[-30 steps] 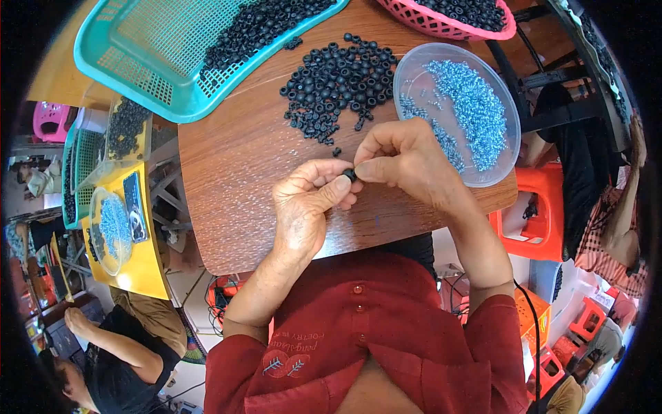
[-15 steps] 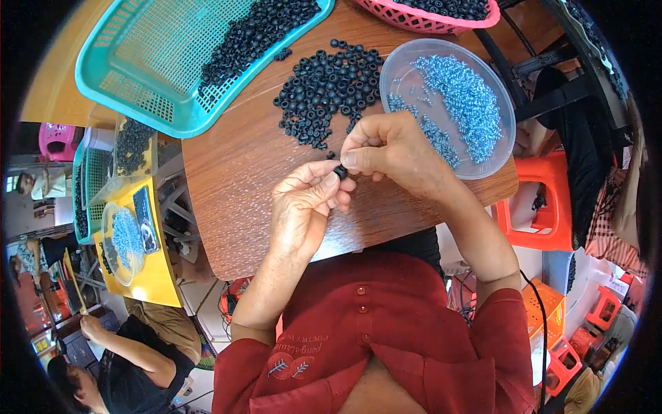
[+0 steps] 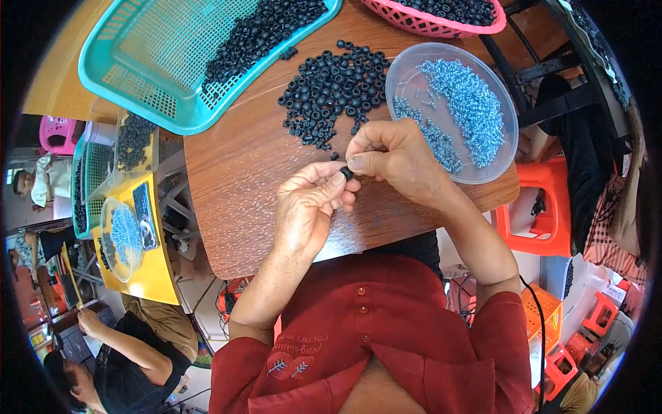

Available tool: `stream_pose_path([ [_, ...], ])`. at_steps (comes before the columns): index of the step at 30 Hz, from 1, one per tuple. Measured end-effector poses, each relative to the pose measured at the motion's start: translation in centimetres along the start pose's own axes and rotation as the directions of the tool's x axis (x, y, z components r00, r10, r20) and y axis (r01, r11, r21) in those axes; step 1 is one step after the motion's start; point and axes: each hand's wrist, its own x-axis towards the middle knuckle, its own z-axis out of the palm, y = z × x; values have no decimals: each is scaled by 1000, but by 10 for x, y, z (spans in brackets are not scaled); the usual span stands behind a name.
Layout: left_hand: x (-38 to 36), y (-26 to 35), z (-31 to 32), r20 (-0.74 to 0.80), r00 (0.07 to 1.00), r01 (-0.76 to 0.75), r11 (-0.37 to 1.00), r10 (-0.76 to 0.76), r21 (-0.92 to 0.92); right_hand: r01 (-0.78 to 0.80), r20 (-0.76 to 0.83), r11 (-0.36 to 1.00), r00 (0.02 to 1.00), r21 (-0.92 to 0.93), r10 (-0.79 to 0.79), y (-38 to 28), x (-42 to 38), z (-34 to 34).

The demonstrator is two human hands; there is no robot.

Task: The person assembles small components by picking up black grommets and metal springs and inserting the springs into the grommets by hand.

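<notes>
Both hands meet at one black bead [image 3: 346,174] over the wooden surface [image 3: 238,200].
The left hand [image 3: 303,207] pinches the bead between its fingers; the right hand [image 3: 403,162] has thumb and forefinger pinched narrow at its edge, anything between them too small to tell. From the bead, loose black beads [image 3: 334,90] lie at twelve o'clock, a clear tub [image 3: 431,103] of blue beads [image 3: 472,110] at two, a teal basket [image 3: 148,110] at ten.

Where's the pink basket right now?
In the head view, the pink basket is at the top edge, right of centre, just beyond the clear dish.
</notes>
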Motion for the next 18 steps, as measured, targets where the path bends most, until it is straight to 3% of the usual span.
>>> stream_pose_path([
  [2,0,-1,0,-7,1000,-1,1000,1,4,-3,-2,1000,1000,1,3,-1,-1,2],
  [4,0,-1,1,-6,998,-55,997,55,48,-94,33,983,995,155,90,-5,-2,2],
  [14,-1,-3,3,-35,997,-66,998,67,17,-17,-97,989,995,146,31,11,-3,14],
  [18,1,-9,5,-71,983,-164,984,168,65,18,-140,990,990,143,3,15,-4,19],
])
